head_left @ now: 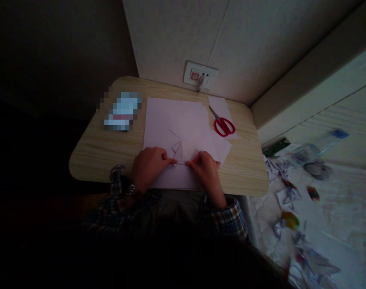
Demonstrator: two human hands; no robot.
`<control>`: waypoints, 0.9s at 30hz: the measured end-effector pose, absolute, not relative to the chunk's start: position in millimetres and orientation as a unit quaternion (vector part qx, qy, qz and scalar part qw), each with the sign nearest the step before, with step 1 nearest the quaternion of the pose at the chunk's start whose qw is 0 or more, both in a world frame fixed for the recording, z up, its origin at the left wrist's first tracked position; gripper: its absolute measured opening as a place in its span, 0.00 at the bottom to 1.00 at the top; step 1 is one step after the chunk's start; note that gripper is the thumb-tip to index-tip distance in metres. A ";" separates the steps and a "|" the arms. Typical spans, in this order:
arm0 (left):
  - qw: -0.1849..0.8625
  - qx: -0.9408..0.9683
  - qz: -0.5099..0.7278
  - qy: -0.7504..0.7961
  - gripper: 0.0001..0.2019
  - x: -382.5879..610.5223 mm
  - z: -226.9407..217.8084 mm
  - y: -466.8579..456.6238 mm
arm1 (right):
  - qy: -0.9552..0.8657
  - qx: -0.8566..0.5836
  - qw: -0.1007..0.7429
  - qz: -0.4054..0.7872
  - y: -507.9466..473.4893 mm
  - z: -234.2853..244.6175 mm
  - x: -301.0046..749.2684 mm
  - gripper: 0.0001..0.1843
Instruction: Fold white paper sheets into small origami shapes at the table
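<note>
A small folded piece of white paper (178, 150) lies over larger white sheets (173, 114), with a pointed flap facing away from me. My left hand (150, 165) pinches its near left edge between thumb and fingers. On the near right edge, my right hand (205, 165) pinches the same folded paper with thumb and forefinger. Both hands rest low over the sheets, close to the table's front edge. The fingers partly cover the lower part of the fold. Red-handled scissors (223, 125) lie beyond my right hand, on a smaller paper piece (221, 105).
A blurred-out phone-like object (122, 112) lies at the left of the wooden table (95, 154). Behind the table is a wall socket (201, 75) with a plug. At right, a bed (345, 200) holds paper scraps, a plastic bottle (306, 154) and folded paper pieces (315, 263).
</note>
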State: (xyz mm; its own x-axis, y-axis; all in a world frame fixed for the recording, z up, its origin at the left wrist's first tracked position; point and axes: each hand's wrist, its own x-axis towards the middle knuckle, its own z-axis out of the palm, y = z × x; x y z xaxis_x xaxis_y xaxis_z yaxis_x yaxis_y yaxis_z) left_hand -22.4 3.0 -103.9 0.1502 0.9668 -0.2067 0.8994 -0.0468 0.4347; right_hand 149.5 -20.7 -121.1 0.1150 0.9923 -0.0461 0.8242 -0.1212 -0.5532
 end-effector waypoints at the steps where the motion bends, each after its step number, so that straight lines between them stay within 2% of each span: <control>1: 0.242 0.722 0.077 0.644 0.19 -24.0 -105.0 2.6 | -0.629 -0.719 0.196 0.221 -19.8 -120.5 150.7 0.10; 4: 0.291 0.726 0.121 0.611 0.17 -31.8 -110.3 2.2 | -0.620 -0.711 0.205 0.261 -17.6 -119.3 155.3 0.10; 7: 0.321 0.716 0.209 0.583 0.12 -41.4 -115.7 -3.1 | -0.610 -0.687 0.256 0.300 -18.2 -120.1 160.3 0.07; 11: 0.206 0.778 0.285 0.520 0.09 -48.0 -120.0 -19.3 | -0.627 -0.649 0.309 0.301 -25.5 -121.1 164.2 0.02; 15: 0.081 0.849 0.299 0.429 0.09 -46.3 -125.6 -28.8 | -0.684 -0.625 0.297 0.231 -34.2 -119.1 164.2 0.03; 21: 0.013 0.896 0.292 0.335 0.12 -43.8 -130.9 -26.3 | -0.692 -0.644 0.254 0.204 -34.5 -117.9 162.6 0.03; 27: -0.020 0.913 0.260 0.314 0.15 -47.2 -131.8 -26.9 | -0.691 -0.656 0.228 0.199 -30.0 -117.3 161.0 0.05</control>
State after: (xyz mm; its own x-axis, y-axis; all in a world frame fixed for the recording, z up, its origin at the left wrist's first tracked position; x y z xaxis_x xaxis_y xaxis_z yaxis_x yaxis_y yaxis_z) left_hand -47.2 -26.9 -131.8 0.6685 0.5625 0.4865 0.5828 -0.8026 0.1271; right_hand 161.0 -30.0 -117.3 -0.0347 0.9979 0.0551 0.8164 0.0601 -0.5743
